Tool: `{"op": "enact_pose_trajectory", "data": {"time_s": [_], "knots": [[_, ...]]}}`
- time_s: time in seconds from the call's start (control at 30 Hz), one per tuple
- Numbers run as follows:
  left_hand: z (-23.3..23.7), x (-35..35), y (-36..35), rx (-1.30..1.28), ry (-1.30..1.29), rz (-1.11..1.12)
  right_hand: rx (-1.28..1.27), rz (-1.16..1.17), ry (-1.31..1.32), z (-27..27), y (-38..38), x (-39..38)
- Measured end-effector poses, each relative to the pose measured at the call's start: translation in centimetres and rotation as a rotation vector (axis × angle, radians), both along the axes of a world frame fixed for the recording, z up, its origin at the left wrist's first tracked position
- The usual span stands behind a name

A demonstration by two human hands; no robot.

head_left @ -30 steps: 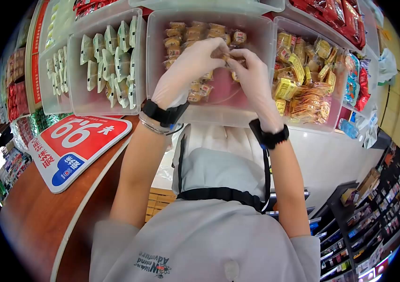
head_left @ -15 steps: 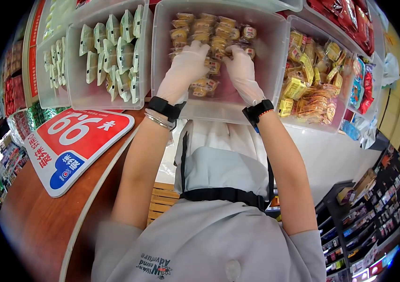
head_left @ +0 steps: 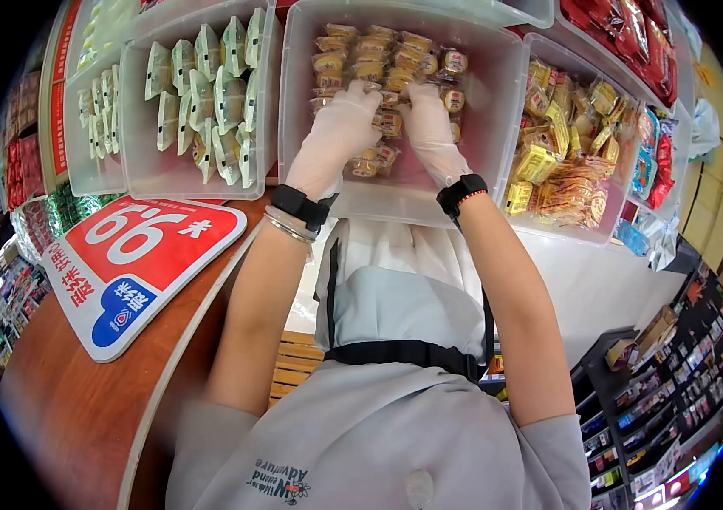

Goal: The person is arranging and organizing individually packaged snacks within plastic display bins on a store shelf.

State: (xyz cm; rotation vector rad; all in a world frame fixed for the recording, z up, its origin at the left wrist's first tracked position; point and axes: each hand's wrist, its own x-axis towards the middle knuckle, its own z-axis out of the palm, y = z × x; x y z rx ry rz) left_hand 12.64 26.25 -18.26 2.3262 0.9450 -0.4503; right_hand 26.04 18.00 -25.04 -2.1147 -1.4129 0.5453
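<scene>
A clear plastic bin (head_left: pixel 395 204) in the middle holds several small wrapped golden cakes (head_left: pixel 361 47), stacked in rows at its far end. Both my hands wear thin white gloves and reach into this bin. My left hand (head_left: pixel 336 127) lies palm down over the cakes, with its fingertips against the near row. My right hand (head_left: pixel 428 127) is beside it and touches the same row and a cake with a red label (head_left: pixel 455 100). The fingers hide whether either hand grips a packet. Each wrist carries a black band.
A bin of green-and-white packets (head_left: pixel 208 76) stands to the left, and a bin of yellow packets (head_left: pixel 565 170) to the right. A red price sign (head_left: pixel 136 255) lies on the curved wooden counter (head_left: pixel 64 408). Red packets (head_left: pixel 633 34) fill the far right, and store shelves (head_left: pixel 676 365) stand below.
My hands were raised together over the bin, pinching a packet. They have since gone down and forward onto the cakes at the far rows. The view shifted slightly closer.
</scene>
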Motion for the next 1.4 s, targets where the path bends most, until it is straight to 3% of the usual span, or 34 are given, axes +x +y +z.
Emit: {"op": "enact_pose_trajectory", "data": {"time_s": [0.23, 0.43, 0.5, 0.53, 0.57, 0.8, 1.0, 1.13, 1.2, 1.4], "knots": [[-0.9, -0.7, -0.7, 0.093, -0.167, 0.045, -0.033, -0.001, 0.018, 0.3, 0.2, -0.3], [-0.7, -0.6, -0.4, 0.103, -0.206, 0.069, -0.079, -0.246, 0.216, 4.2, 0.4, 2.2], [-0.2, -0.3, -0.6, 0.124, -0.221, 0.070, -0.032, -0.270, 0.020, 4.3, 0.9, 3.6], [0.4, 0.1, -0.5, 0.070, -0.126, 0.057, -0.129, -0.305, -0.035, 4.8, 1.6, 4.1], [1.0, 0.6, -0.4, 0.022, -0.033, 0.049, -0.122, -0.292, -0.041, 4.7, 2.1, 4.4], [2.7, 0.4, -2.1, 0.086, -0.184, 0.134, -0.383, -0.427, -0.181, 2.0, 4.6, 5.3], [1.3, -1.2, -1.9, 0.118, -0.100, 0.126, -0.442, -0.494, -0.200, 1.5, 5.0, 5.3], [0.6, -1.6, -2.0, 0.109, -0.122, 0.132, -0.327, -0.542, -0.108, 2.1, 4.9, 5.3], [0.2, -1.6, -2.2, 0.137, -0.117, 0.121, -0.260, -0.529, 0.060, 2.6, 4.5, 5.8], [-0.4, -1.6, -2.0, 0.064, -0.137, 0.101, -0.143, -0.397, 0.107, 9.7, 1.2, 4.2]]}}
